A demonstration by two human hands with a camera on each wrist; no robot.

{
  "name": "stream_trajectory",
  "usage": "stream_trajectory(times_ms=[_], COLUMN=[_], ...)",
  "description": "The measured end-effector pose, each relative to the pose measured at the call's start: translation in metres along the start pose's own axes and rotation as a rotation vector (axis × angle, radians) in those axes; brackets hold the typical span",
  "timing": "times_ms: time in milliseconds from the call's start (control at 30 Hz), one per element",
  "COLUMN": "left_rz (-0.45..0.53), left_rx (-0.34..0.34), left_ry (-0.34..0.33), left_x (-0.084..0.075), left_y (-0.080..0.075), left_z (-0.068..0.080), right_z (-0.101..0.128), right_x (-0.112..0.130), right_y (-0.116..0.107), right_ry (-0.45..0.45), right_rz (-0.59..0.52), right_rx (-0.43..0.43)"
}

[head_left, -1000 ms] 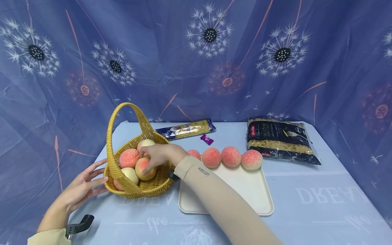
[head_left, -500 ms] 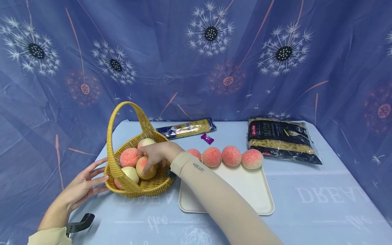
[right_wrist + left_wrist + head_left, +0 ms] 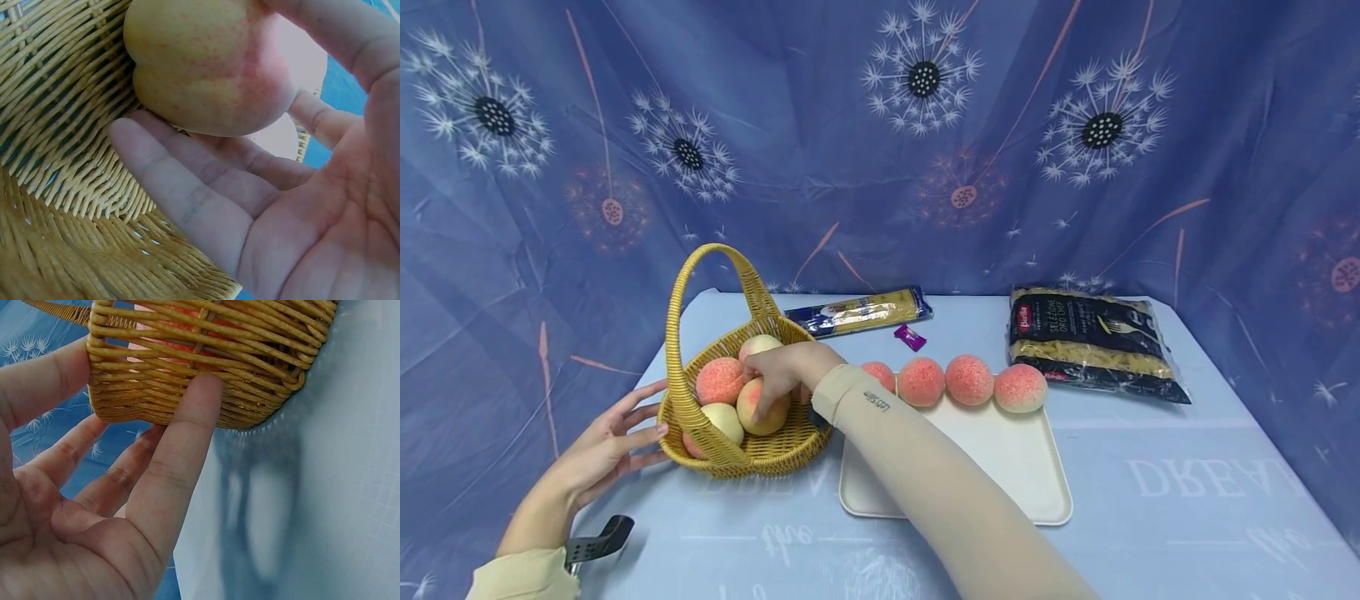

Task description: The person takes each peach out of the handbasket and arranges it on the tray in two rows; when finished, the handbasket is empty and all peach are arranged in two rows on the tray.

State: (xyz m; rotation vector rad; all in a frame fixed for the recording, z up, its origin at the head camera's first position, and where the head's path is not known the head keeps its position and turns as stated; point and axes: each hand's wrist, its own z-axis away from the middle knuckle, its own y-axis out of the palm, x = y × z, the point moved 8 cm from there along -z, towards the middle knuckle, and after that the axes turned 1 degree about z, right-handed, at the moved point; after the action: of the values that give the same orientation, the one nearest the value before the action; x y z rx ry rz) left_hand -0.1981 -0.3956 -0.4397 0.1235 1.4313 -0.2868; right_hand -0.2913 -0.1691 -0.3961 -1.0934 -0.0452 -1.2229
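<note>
A yellow wicker basket (image 3: 786, 460) with an arched handle stands on the left of the table. It holds several pink and cream peaches, among them a yellow-red peach (image 3: 763, 408) near its middle. My right hand (image 3: 792, 369) reaches into the basket and grips this peach. In the right wrist view the thumb lies against the peach (image 3: 206, 69) and the other fingers pass beneath and behind it. My left hand (image 3: 598, 458) has its fingers spread, with the tips touching the basket's left side. The left wrist view shows those fingers against the weave (image 3: 206, 337).
A white tray (image 3: 955, 467) lies right of the basket, partly under my right forearm. Several peaches (image 3: 969, 380) line its far edge. Behind are a long pasta packet (image 3: 865, 313) and a purple wrapped candy (image 3: 910, 337). A large pasta bag (image 3: 1090, 342) lies at the back right.
The head view has shifted slightly. My right hand stays at the same peach in the basket, and my left hand stays against the basket's side.
</note>
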Motion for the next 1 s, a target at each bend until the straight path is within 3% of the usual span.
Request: stream_trajectory(times_ms=[333,600,1000], left_rz=[-0.021,-0.007,0.005], left_rx=[-0.015,-0.012,0.002], left_ry=[-0.007,-0.002,0.016], left_x=[0.0,0.002,0.003], left_y=[-0.001,0.0,-0.002], left_z=[-0.001,-0.001,-0.001], right_z=[0.001,0.005,0.025], right_x=[0.003,-0.002,-0.001], right_y=[-0.001,-0.005,-0.029], right_ry=[-0.047,-0.055,-0.209], right_rz=[0.039,-0.03,-0.076], right_rx=[-0.001,-0.011,-0.082])
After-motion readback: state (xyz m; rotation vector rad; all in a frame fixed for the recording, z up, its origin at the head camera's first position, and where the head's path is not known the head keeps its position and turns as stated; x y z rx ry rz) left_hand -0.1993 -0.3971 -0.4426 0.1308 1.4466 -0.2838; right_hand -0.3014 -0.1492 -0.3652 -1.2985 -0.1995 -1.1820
